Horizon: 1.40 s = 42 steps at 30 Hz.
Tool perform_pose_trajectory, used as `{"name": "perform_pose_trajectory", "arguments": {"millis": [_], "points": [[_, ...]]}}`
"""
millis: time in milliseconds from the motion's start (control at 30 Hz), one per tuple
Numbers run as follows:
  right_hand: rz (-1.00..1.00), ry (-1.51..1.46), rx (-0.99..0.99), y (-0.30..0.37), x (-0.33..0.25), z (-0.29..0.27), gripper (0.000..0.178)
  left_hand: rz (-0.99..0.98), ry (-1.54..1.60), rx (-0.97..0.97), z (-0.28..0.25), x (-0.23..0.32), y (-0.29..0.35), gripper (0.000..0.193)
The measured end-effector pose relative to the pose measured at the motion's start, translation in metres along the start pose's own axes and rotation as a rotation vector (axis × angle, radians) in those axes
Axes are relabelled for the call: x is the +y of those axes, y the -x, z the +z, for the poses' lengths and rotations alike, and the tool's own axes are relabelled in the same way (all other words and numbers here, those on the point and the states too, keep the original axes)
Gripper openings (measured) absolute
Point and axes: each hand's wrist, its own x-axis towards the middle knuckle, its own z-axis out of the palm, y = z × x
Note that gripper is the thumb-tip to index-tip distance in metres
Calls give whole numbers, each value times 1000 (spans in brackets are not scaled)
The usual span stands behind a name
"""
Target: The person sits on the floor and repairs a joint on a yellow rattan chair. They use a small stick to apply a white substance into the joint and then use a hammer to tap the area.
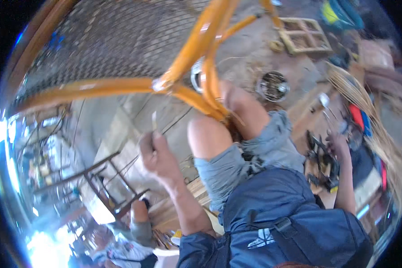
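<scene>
My left hand (157, 157) is raised left of my knees, its fingers closed on a thin, short strip (154, 121) with a pale tip; blur hides its exact kind. My right hand (338, 145) hangs at my right side over a cluster of dark hand tools (319, 161). Its fingers are smeared, and whether it touches one of them I cannot tell. A glossy orange-yellow pole frame (116, 85), like rattan furniture, stands in front of me. Part of it rests between my knees. Dark woven mesh (107, 49) fills the space behind its poles.
A round tin (273, 86) of small pieces and a divided wooden tray (304, 35) lie ahead on the floor. Long cane strands (366, 107) run down the right. At left stands a dark frame (107, 187), with another person (125, 245) seated near it.
</scene>
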Motion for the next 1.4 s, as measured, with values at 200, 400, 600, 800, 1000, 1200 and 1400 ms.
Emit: {"name": "perform_pose_trajectory", "arguments": {"millis": [200, 400, 600, 800, 1000, 1200, 1400], "points": [[-1208, -174, 207, 47, -160, 128, 61, 300, -142, -35, 5, 18, -24, 16], [-824, -640, -506, 162, -298, 205, 76, 339, -144, -12, 13, 17, -32, 19], [-843, -705, -602, 191, -307, 242, 83, 371, -98, -61, 17, 19, -37, 13], [-905, -783, -674, 212, -315, 249, 85, 534, -157, -21, 24, 15, -45, 13], [-919, -760, -638, 210, -318, 247, 75, 410, -134, -1, 35, 9, -37, 13], [-923, -720, -641, 209, -318, 246, 74, 357, -162, -20, 40, 11, -32, 10], [-928, -666, -600, 208, -318, 244, 61, 391, -241, -111, 31, 27, -41, 9]]}}
